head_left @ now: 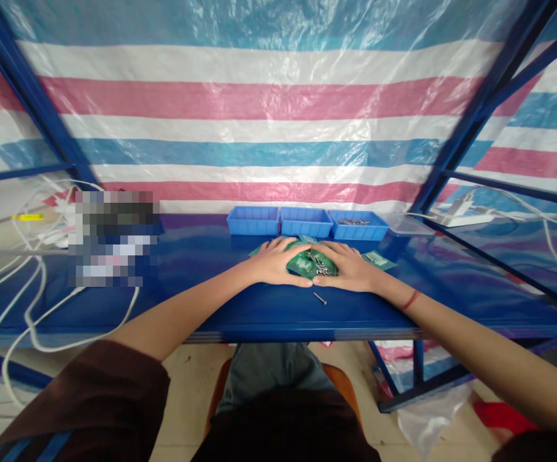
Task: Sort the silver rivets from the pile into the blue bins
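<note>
My left hand (277, 262) and my right hand (347, 265) rest on the blue table, curved around a small pile. Their thumbs meet or nearly meet at the front, and the fingers are stretched out and apart. Between the palms lies green packaging (299, 264) with several loose metal screws (317, 262) on it. Neither hand is closed around anything, though the far fingertips are partly hidden. One single screw (319, 298) lies on the table in front of my thumbs. Another green packet (378, 260) lies just right of my right hand.
Behind my hands stand three blue bins in a row: a left bin (253, 221), a middle bin (306, 222) and a right bin (358, 225) with screws inside. White cables (35, 301) run over the left side. A power strip (466, 212) lies at the right.
</note>
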`<move>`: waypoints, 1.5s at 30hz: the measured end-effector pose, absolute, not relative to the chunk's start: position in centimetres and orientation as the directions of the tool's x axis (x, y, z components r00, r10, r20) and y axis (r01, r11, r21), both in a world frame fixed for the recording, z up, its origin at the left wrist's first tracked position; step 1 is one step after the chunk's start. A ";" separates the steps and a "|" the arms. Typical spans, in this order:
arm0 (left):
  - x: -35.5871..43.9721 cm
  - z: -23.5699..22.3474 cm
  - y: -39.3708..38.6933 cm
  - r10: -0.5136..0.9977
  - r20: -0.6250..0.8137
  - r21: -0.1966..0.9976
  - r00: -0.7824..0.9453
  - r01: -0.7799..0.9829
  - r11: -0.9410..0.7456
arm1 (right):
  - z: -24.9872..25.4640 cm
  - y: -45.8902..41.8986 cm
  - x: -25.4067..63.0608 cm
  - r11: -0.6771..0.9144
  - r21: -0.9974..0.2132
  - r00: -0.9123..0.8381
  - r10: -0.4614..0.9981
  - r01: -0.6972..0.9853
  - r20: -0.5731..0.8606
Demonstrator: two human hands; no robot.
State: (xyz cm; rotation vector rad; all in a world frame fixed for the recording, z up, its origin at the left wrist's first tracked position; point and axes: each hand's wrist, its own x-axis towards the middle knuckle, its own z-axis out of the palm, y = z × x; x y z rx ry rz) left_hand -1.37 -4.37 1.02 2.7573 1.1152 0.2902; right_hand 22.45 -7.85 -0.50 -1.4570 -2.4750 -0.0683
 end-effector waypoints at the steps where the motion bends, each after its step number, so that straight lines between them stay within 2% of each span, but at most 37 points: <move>1: -1.2 0.8 -4.3 0.700 0.149 0.213 0.699 0.669 -0.712 | -0.4 -7.8 22.2 0.499 -0.086 -0.462 0.846 0.863 0.267; 6: -0.7 -0.2 -3.6 0.641 0.367 0.213 0.675 0.609 -0.764 | -0.1 -7.5 21.6 0.571 -0.065 -0.514 0.778 0.818 0.362; 9: -0.6 -0.5 -3.4 0.598 0.438 0.225 0.671 0.562 -0.796 | -0.1 -7.2 21.5 0.629 -0.093 -0.533 0.720 0.772 0.443; 15: -0.7 -0.2 -4.0 0.590 0.435 0.236 0.680 0.546 -0.804 | 1.0 -6.2 21.0 0.569 -0.179 -0.385 0.723 0.802 0.573; 18: -0.7 -0.1 -4.6 0.599 0.416 0.237 0.684 0.555 -0.798 | 1.8 -5.3 20.0 0.566 -0.179 -0.361 0.705 0.804 0.610; 24: -0.6 -0.1 -5.1 0.706 0.453 0.272 0.545 0.670 -0.691 | 1.4 -3.3 17.4 0.598 -0.133 -0.462 0.724 0.790 0.512; 27: -0.7 0.1 -5.2 0.716 0.449 0.283 0.534 0.675 -0.681 | 1.3 -3.0 17.0 0.595 -0.213 -0.460 0.763 0.775 0.455; 31: -1.1 0.8 -5.8 0.688 0.457 0.267 0.564 0.651 -0.711 | 2.9 -3.9 18.8 0.672 -0.341 -0.540 0.736 0.658 0.408; 34: -1.7 1.4 -6.3 0.660 0.416 0.208 0.626 0.641 -0.739 | 3.8 -5.8 22.1 0.610 -0.381 -0.478 0.788 0.695 0.388; 37: -2.1 1.5 -6.1 0.705 0.285 0.197 0.649 0.680 -0.706 | 2.6 -8.3 26.1 0.445 -0.335 -0.349 0.884 0.830 0.309; 39: -2.1 1.4 -5.6 0.736 0.191 0.219 0.650 0.702 -0.677 | 1.1 -9.7 27.8 0.314 -0.235 -0.267 0.940 0.920 0.212; 41: -1.9 1.1 -5.2 0.736 0.145 0.231 0.661 0.701 -0.675 | -0.4 -10.6 28.1 0.242 -0.141 -0.211 0.957 0.960 0.201; 45: -1.5 1.0 -5.1 0.708 0.151 0.219 0.690 0.675 -0.705 | -1.6 -10.9 25.0 0.335 -0.138 -0.295 0.922 0.932 0.249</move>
